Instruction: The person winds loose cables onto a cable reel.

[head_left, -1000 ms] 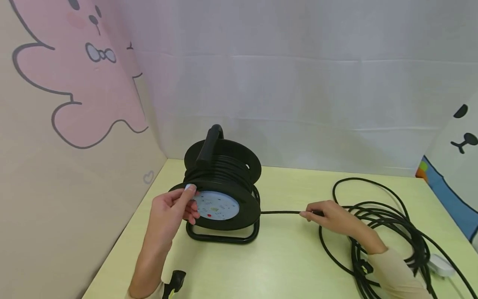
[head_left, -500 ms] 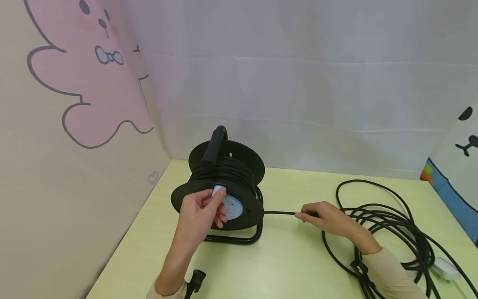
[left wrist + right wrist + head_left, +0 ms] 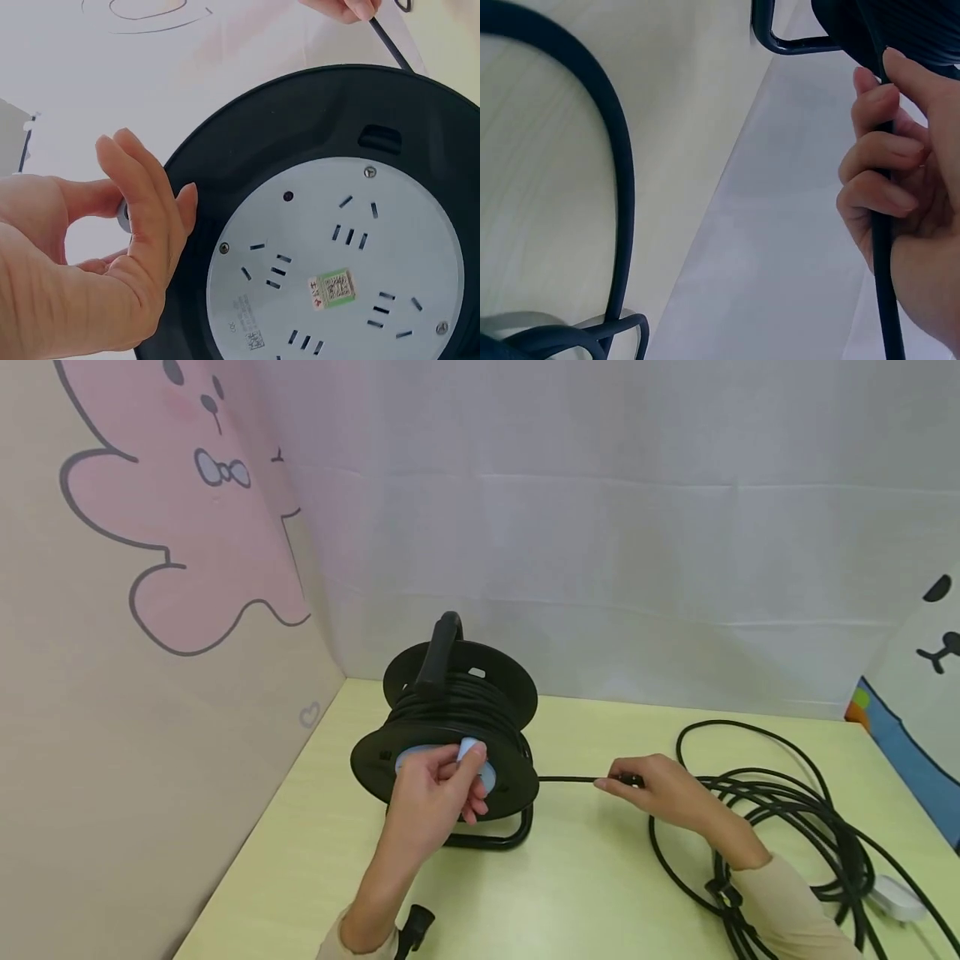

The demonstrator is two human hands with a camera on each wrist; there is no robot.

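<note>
A black cable reel (image 3: 371,764) stands on its tubular frame, with several turns of cable round its drum. My left hand (image 3: 431,793) pinches a pale blue knob (image 3: 467,747) on the reel's front flange. In the left wrist view, the round socket plate (image 3: 300,217) with its slots and sticker faces out beside the fingers. To the right, my right hand (image 3: 663,789) grips the black cable (image 3: 566,779), which runs straight across to the reel. The right wrist view shows its fingers curled round that cable (image 3: 885,270).
A loose coil of black cable (image 3: 850,856) lies on the right of the yellow table (image 3: 570,893), partly under the right forearm. Beside it is a white plug-like block (image 3: 896,899). A black connector (image 3: 416,925) lies by the left sleeve. Printed curtains stand behind and at the sides.
My left hand has moved right with the knob, as the reel's front flange turned. My right hand stays in about the same place, still holding the cable.
</note>
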